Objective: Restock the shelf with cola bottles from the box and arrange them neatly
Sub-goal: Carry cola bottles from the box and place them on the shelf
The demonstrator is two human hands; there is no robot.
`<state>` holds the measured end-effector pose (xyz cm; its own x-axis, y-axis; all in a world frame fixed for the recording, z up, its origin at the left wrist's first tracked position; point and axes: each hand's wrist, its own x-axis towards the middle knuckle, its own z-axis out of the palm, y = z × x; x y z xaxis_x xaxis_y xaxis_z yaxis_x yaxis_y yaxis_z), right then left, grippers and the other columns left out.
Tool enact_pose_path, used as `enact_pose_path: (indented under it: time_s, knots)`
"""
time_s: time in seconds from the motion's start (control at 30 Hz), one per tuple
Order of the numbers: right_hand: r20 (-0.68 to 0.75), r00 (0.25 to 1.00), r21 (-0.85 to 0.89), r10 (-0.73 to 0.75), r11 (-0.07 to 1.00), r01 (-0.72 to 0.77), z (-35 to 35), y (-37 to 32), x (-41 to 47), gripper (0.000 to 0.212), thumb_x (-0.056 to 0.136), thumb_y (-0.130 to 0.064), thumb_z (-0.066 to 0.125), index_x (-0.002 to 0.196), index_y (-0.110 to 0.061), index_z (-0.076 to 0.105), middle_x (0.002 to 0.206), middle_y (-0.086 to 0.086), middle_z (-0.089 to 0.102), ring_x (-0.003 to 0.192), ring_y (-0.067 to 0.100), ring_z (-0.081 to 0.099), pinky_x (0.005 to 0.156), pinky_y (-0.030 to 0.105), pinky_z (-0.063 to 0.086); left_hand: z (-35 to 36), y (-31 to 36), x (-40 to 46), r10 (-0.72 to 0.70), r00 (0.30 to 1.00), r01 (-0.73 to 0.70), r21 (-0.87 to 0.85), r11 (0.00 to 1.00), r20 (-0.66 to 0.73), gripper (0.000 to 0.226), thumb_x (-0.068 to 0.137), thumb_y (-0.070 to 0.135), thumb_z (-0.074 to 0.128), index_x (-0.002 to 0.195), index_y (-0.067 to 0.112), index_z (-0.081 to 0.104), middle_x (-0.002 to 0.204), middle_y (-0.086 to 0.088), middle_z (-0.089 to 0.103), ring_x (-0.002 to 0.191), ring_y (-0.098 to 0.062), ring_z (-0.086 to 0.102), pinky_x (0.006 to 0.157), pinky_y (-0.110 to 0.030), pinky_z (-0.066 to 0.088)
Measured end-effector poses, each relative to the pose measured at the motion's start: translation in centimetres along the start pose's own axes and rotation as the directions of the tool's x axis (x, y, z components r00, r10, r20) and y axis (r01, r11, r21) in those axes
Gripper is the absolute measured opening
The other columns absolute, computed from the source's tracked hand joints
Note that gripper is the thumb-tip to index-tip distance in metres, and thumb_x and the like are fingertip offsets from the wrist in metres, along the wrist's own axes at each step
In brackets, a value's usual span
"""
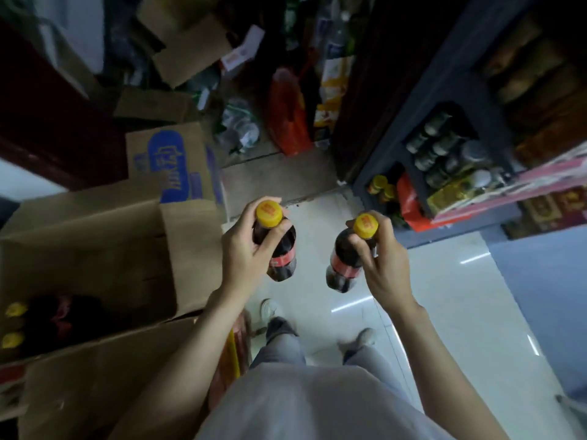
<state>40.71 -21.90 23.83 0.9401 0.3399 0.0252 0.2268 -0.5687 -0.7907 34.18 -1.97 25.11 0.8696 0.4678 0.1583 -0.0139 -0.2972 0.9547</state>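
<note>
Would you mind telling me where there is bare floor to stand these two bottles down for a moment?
The pale tiled floor is bare between the open brown cardboard box and the dark grey shelf unit, ahead of the feet. Beyond the step, stacked cartons and an orange bag crowd it.

A pale glossy tiled floor (444, 296) carries an open cardboard box (95, 249) at its left and a dark shelf (444, 128) at its right.
</note>
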Motion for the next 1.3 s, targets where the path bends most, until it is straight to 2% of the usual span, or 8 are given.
enact_pose_path:
  time_s: [0.1,0.2,0.4,0.57,0.8,1.0,1.13,1.3]
  knots:
    - [-0.108,0.994,-0.034,0.012,0.999,-0.016,-5.0,3.5,-1.3,0.041,0.086,-0.056,0.041,0.116,-0.028,0.044,0.078,-0.012,0.055,0.067,0.014,0.045,0.059,0.018,0.033,5.5,1.8,-0.3,0.035,0.996,-0.037,0.028,0.999,0.081,0.028,0.085,0.043,0.06,0.108,0.027,0.057,0.098,0.015,0.068,0.098,-0.011,0.064,0.089,-0.04,0.051]
    - [-0.149,0.988,-0.059,0.033,0.997,-0.042,-10.5,6.8,-2.5,0.035,0.084,-0.058,0.039,0.11,-0.035,0.037,0.074,-0.011,0.05,0.066,0.018,0.045,0.062,0.026,0.034,11.7,4.1,-1.0,0.132,0.983,-0.135,0.014,0.991,0.131,0.025,0.087,0.044,0.059,0.107,0.03,0.056,0.099,0.029,0.064,0.098,-0.004,0.063,0.087,-0.033,0.05]
    - [-0.243,0.967,-0.027,-0.081,0.997,0.077,-23.5,10.9,-4.2,0.033,0.089,-0.057,0.039,0.109,-0.031,0.044,0.083,-0.02,0.052,0.072,0.001,0.048,0.062,0.012,0.035,23.3,12.0,-2.0,0.302,0.952,-0.292,-0.157,0.943,0.043,0.016,0.09,0.021,0.055,0.105,0.026,0.05,0.095,0.023,0.061,0.093,-0.003,0.059,0.088,-0.019,0.043]
    - [-0.392,0.906,0.147,-0.159,0.962,0.232,-34.2,10.1,-2.2,0.025,0.094,-0.046,0.043,0.111,-0.027,0.047,0.093,-0.022,0.058,0.086,0.0,0.057,0.075,0.024,0.046,29.8,21.2,-0.4,0.515,0.857,-0.505,-0.186,0.843,0.006,0.026,0.096,0.031,0.05,0.107,0.008,0.045,0.093,0.003,0.055,0.087,-0.003,0.055,0.086,-0.02,0.044]
    - [-0.56,0.746,0.207,-0.361,0.81,0.548,-45.0,7.0,4.2,0.022,0.103,-0.02,0.041,0.123,-0.01,0.042,0.099,0.005,0.059,0.093,0.019,0.063,0.085,0.035,0.05,35.0,31.0,4.6,0.763,0.645,-0.756,-0.178,0.63,-0.044,0.024,0.095,0.04,0.05,0.104,0.019,0.048,0.091,0.002,0.057,0.084,-0.014,0.058,0.083,-0.033,0.047]
    - [-0.75,0.462,0.077,-0.474,0.631,0.772,-50.1,4.8,10.4,0.026,0.102,-0.009,0.038,0.124,0.004,0.037,0.097,-0.002,0.057,0.09,0.012,0.062,0.084,0.035,0.05,40.1,35.2,9.4,0.862,0.488,-0.867,-0.192,0.461,-0.134,0.032,0.094,0.037,0.052,0.106,0.008,0.049,0.091,0.007,0.057,0.084,-0.01,0.059,0.082,-0.037,0.048]
    - [-0.764,0.384,-0.005,-0.518,0.6,0.8,-51.6,4.5,14.8,0.032,0.101,-0.015,0.043,0.124,0.006,0.038,0.101,0.014,0.058,0.088,0.015,0.059,0.081,0.027,0.047,44.0,36.3,13.3,0.868,0.471,-0.88,-0.149,0.45,-0.159,0.038,0.093,0.042,0.052,0.108,0.007,0.048,0.091,0.004,0.059,0.085,-0.015,0.06,0.083,-0.037,0.049]
    - [-0.721,0.471,-0.008,-0.509,0.685,0.729,-53.4,6.3,20.2,0.031,0.098,-0.011,0.05,0.126,0.0,0.043,0.107,0.015,0.06,0.091,0.015,0.06,0.081,0.021,0.046,49.6,36.9,18.0,0.816,0.553,-0.833,-0.097,0.545,-0.167,0.039,0.092,0.039,0.052,0.108,0.004,0.053,0.094,0.003,0.059,0.088,-0.01,0.058,0.086,-0.022,0.045]
